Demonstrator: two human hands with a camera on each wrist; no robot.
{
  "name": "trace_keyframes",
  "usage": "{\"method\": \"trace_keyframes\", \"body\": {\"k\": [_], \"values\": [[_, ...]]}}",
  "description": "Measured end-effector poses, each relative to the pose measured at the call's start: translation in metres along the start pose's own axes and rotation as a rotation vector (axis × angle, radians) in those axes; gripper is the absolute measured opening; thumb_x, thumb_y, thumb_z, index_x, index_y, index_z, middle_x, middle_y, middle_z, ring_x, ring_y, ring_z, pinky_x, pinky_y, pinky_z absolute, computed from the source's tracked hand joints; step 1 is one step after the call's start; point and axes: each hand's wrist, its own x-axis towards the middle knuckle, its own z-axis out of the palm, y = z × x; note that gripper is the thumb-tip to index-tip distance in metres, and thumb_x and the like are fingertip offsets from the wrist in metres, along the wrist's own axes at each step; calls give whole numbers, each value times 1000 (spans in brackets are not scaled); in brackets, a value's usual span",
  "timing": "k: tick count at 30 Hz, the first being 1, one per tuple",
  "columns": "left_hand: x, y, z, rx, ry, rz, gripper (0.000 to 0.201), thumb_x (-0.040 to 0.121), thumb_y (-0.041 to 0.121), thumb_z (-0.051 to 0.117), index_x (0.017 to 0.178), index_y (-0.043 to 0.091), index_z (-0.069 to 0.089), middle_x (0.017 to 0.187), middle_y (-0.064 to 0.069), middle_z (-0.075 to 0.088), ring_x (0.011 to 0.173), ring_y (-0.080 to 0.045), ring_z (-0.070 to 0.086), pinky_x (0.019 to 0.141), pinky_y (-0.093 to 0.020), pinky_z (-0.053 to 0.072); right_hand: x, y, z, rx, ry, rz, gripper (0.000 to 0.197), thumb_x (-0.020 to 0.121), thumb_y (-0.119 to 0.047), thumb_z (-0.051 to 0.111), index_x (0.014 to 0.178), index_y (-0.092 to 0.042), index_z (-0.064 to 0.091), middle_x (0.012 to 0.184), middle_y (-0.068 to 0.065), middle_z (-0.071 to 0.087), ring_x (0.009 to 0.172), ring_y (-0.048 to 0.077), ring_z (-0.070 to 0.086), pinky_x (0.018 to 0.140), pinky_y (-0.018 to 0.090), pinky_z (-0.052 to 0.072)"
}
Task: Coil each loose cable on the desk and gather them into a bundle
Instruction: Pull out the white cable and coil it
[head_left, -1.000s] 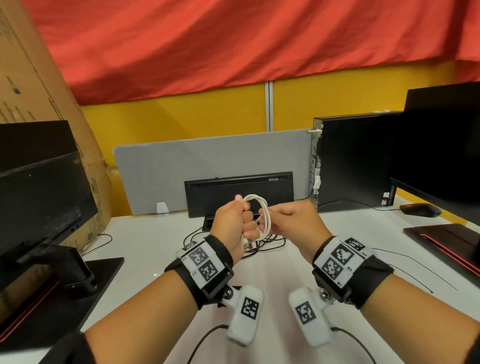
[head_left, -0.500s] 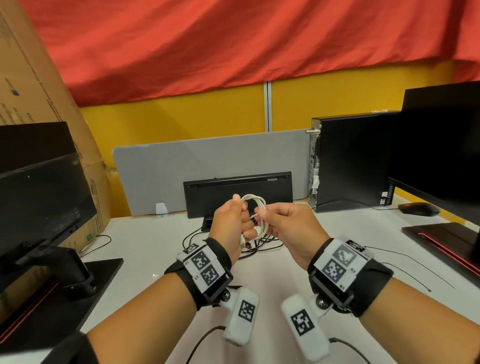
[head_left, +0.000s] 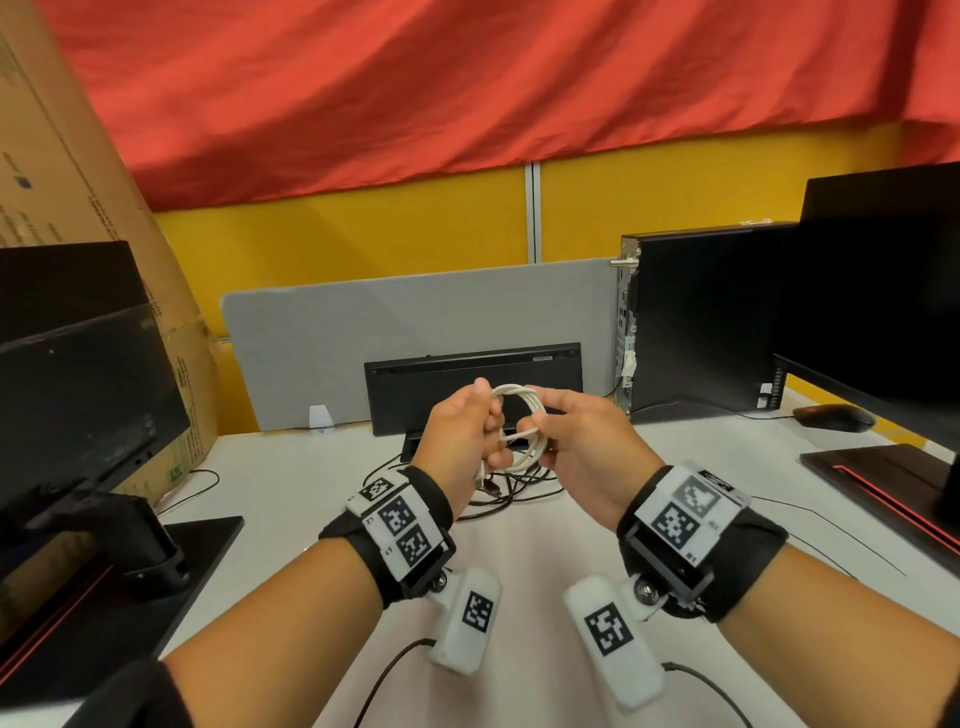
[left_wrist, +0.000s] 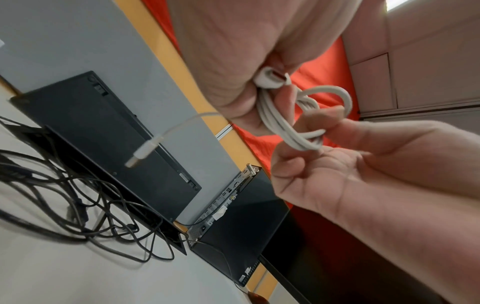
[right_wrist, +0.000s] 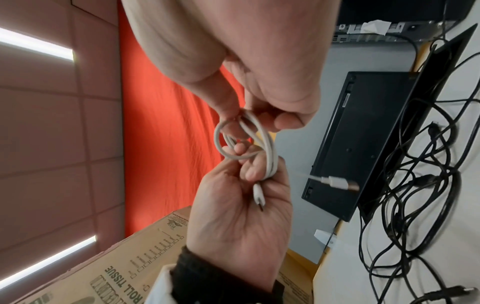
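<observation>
A white cable (head_left: 521, 415) is wound into a small coil held in the air between both hands above the white desk (head_left: 291, 483). My left hand (head_left: 493, 436) grips the coil's left side, with one connector (right_wrist: 259, 195) in its palm. My right hand (head_left: 540, 418) pinches the coil's right side between thumb and fingers (right_wrist: 233, 115). The cable's other end, a USB plug (left_wrist: 145, 150), dangles free below the hands. A tangle of loose black cables (head_left: 498, 488) lies on the desk right under the hands.
A black keyboard (head_left: 472, 384) stands on edge against a grey divider (head_left: 415, 322). A PC tower (head_left: 696, 322), a monitor (head_left: 883, 291) and a mouse (head_left: 831, 417) are on the right. On the left stand another monitor (head_left: 78, 389) and a cardboard box (head_left: 67, 182).
My right hand has shifted its hold on the coil, its fingers now reaching over the top right. The coil and my left hand stay in nearly the same place.
</observation>
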Motion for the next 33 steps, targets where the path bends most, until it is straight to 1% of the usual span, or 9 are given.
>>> {"method": "trace_keyframes", "body": {"k": [3, 8, 13, 19, 22, 25, 28, 30, 33], "values": [[0, 1, 3, 56, -29, 50, 36, 105, 29, 35, 75, 12, 47, 60, 2, 33, 46, -10, 27, 42, -21, 33, -3, -3, 6, 23, -79, 8, 19, 90, 6, 55, 106, 1, 63, 75, 8, 69, 71, 24, 68, 64, 30, 56], [2, 5, 2, 111, 16, 84, 36, 105, 26, 33, 74, 12, 45, 57, 2, 31, 45, -11, 26, 41, -23, 30, -1, 0, 3, -314, 43, -16, 41, 80, 15, 55, 113, -11, 56, 80, 7, 70, 78, 28, 73, 67, 30, 56], [5, 8, -5, 131, 51, 96, 34, 105, 24, 31, 76, 12, 44, 57, 2, 29, 47, -11, 24, 45, -25, 26, 0, -5, -5, -566, 112, 15, 16, 75, 7, 73, 85, -5, 71, 74, 14, 73, 60, 21, 69, 59, 30, 59], [11, 6, -13, 134, 153, 71, 34, 105, 27, 32, 77, 13, 45, 61, 0, 29, 49, -11, 25, 46, -27, 28, -1, -5, -13, -534, 79, 63, 10, 74, -2, 75, 73, -11, 78, 56, -6, 64, 56, 14, 43, 52, 24, 39], [12, 4, -15, 145, 175, 40, 34, 105, 28, 32, 77, 14, 46, 62, 0, 32, 49, -11, 28, 47, -26, 32, -1, -6, -15, -752, 65, -33, 30, 85, -15, 68, 55, -18, 72, 75, 11, 72, 51, 17, 40, 49, 27, 38], [12, 1, -14, 202, 188, 47, 33, 104, 27, 33, 77, 13, 46, 62, 1, 33, 49, -11, 29, 46, -26, 34, 0, -12, -16, -1108, 16, -115, 29, 92, -25, 61, 65, -26, 71, 68, 4, 69, 55, 21, 57, 54, 28, 49], [12, -1, -9, 276, 188, 87, 33, 104, 27, 34, 75, 13, 46, 63, 0, 33, 50, -12, 30, 46, -26, 33, 1, -17, -17, -1276, -20, -90, 23, 92, -20, 57, 78, -16, 75, 73, -2, 72, 54, 8, 57, 48, 18, 44], [13, -3, -9, 335, 197, 125, 34, 104, 28, 34, 76, 13, 45, 64, -1, 34, 52, -13, 31, 47, -27, 34, 3, -20, -18, -1243, -48, -39, 26, 89, -15, 53, 77, -16, 76, 75, -4, 73, 59, 7, 61, 53, 19, 49], [16, -1, -13, 355, 227, 147, 34, 104, 28, 33, 76, 14, 45, 66, 0, 35, 55, -12, 33, 49, -27, 36, 6, -20, -20, -906, -43, 40, 28, 89, -13, 54, 71, -15, 75, 71, -2, 72, 77, 15, 65, 79, 33, 56]]}}
